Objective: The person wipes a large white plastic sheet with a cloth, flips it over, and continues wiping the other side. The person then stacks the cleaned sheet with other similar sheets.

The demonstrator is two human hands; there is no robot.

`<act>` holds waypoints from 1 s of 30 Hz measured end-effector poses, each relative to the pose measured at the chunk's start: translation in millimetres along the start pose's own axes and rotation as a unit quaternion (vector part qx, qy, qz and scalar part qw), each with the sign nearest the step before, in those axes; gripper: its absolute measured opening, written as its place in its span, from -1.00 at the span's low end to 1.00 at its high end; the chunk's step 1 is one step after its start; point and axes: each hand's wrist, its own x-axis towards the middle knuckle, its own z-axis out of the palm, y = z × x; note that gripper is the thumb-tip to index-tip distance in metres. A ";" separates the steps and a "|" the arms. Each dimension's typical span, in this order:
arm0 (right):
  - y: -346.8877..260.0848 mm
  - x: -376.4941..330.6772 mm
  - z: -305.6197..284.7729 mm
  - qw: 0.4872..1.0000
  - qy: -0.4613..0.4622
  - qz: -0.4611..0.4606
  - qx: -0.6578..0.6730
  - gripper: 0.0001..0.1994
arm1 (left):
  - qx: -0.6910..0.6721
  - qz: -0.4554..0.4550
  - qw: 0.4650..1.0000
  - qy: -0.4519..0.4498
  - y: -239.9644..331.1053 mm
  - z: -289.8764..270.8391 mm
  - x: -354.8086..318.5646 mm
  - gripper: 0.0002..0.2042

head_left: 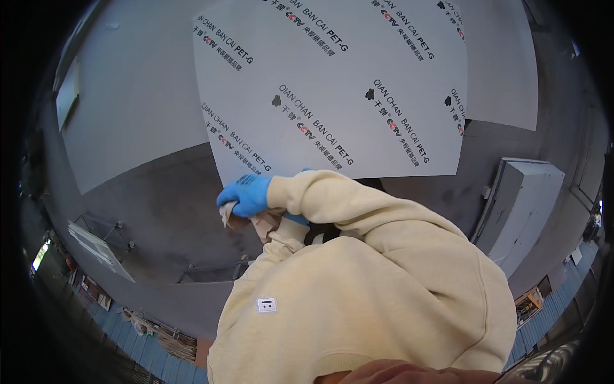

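Observation:
A large white panel (339, 83) with printed film lies in front of me, its near edge just beyond my hands. My right hand (248, 194), in a blue glove, reaches across to the left and is closed on a crumpled pale rag (252, 224) near the panel's near left corner. The rag hangs below the fingers. My left hand (298, 219), also gloved in blue, is mostly hidden under my right forearm. Only a bit by its cuff and a blue spot at the panel's edge show, so its fingers cannot be made out.
Plain pale sheets (134, 96) extend at the left, with another sheet (502, 64) at the far right. A white stack of boards (521, 205) stands on the right. On the left, a rack (102, 246) holds white boards. Bundled material (173, 342) lies at the lower left.

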 end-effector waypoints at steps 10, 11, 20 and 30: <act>121.1 -337.7 -290.0 0.571 0.763 0.166 -0.253 -0.56 | 0.028 -0.090 0.994 0.052 21.6 50.5 -0.2 -0.64; 123.3 -343.3 -307.0 0.566 0.754 0.227 -0.243 -0.56 | 0.025 -0.090 0.994 0.054 23.8 55.2 -1.4 -0.64; 70.7 -115.5 -367.6 0.664 0.579 0.091 -0.464 -0.60 | 0.027 -0.080 0.995 0.049 18.3 47.2 -0.6 -0.62; 14.4 108.7 10.7 0.856 0.015 -0.123 -0.501 -0.69 | -0.016 -0.093 0.990 0.109 18.5 45.1 -1.9 -0.63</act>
